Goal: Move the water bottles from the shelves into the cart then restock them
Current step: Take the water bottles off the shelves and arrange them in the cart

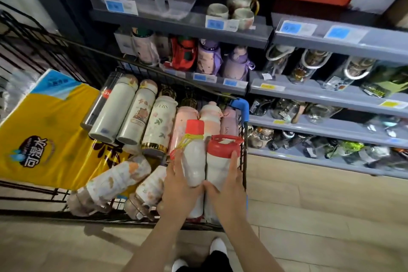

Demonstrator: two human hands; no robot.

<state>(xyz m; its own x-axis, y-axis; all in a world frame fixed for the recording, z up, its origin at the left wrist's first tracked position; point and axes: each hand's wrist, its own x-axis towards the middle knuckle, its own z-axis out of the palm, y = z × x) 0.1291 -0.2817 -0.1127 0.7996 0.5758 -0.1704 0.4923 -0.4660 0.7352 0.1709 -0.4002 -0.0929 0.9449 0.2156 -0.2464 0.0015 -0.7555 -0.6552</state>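
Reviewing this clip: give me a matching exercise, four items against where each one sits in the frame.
Items:
1. white bottle with red flip lid
2. yellow plastic-wrapped pack
3. purple-lidded bottle
4. beige ceramic cups

Places:
A. top shelf
B. in right hand
C. cart's left side
D. shelf just behind the black wire cart

Pairs: 1-B, 2-C, 3-D, 4-A

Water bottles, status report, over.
Left hand and right hand each grip a red-capped bottle: left one, right one, held over the cart. Cart already crowded with bottles; purple ones remain shelved.
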